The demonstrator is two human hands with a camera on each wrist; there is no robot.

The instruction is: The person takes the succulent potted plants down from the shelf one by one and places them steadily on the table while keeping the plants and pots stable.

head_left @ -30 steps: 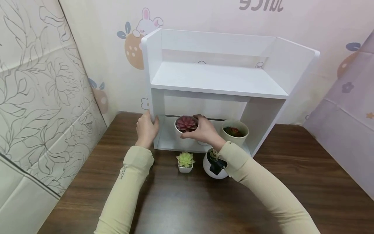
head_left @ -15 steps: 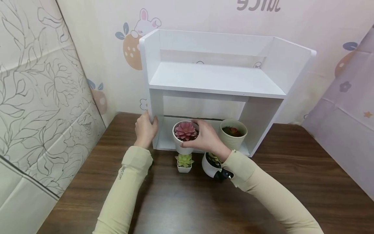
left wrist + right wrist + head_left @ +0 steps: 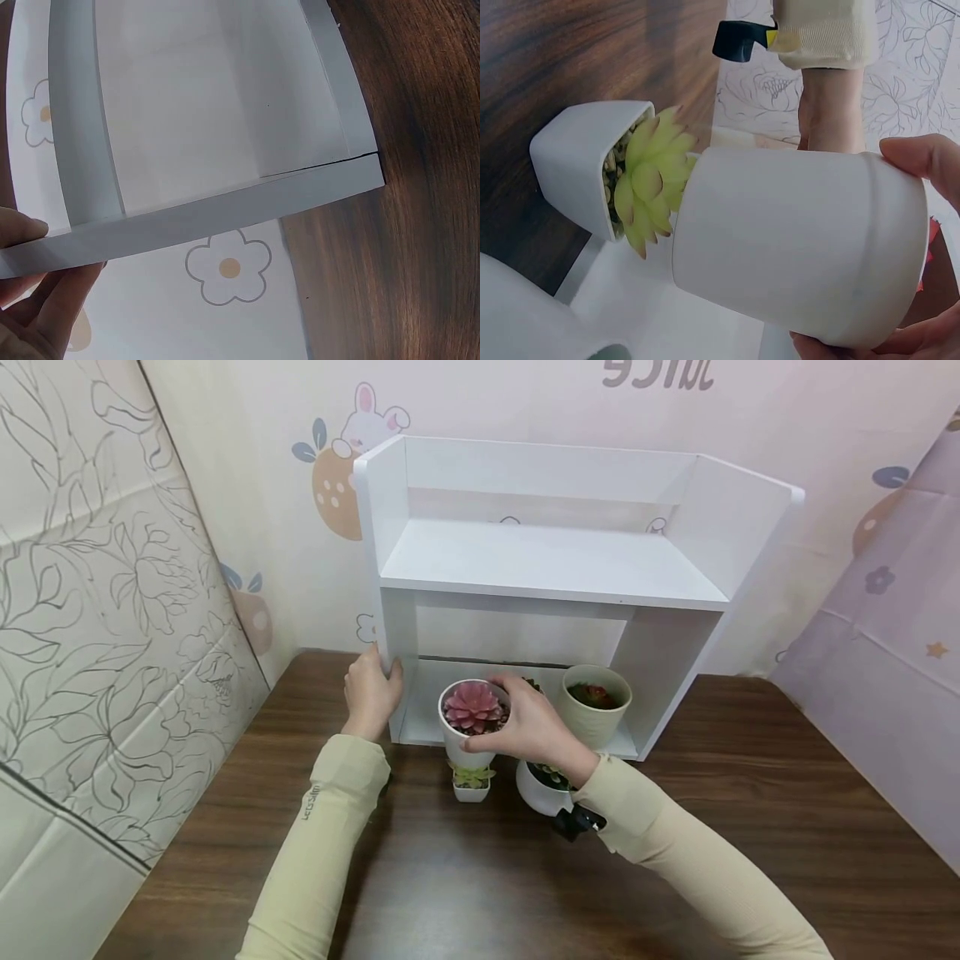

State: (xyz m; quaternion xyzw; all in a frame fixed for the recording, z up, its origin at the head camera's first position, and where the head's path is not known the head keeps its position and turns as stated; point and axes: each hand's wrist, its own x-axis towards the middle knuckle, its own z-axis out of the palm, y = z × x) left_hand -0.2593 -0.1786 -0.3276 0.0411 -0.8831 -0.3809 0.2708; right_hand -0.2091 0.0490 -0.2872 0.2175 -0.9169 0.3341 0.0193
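My right hand [image 3: 534,722] grips a white flowerpot [image 3: 795,240] by its rim, thumb on one side and fingers on the other. A pink succulent [image 3: 472,706] grows in it. The pot hangs at the front of the lower compartment, over a small square pot with a green succulent [image 3: 652,184]; whether they touch I cannot tell. My left hand [image 3: 372,693] grips the left side panel of the white shelf unit [image 3: 555,560], its thumb inside and fingers outside, as the left wrist view shows.
A cream pot with a reddish plant [image 3: 592,718] stands at the right of the lower compartment. On the brown table [image 3: 450,893], a round white pot [image 3: 536,793] sits in front, partly under my right wrist. Another plant [image 3: 532,683] is mostly hidden behind my right hand.
My right hand has brought the flowerpot with the pink succulent forward from inside the lower compartment, so it now partly covers the green succulent. The left hand has kept its grip on the panel.
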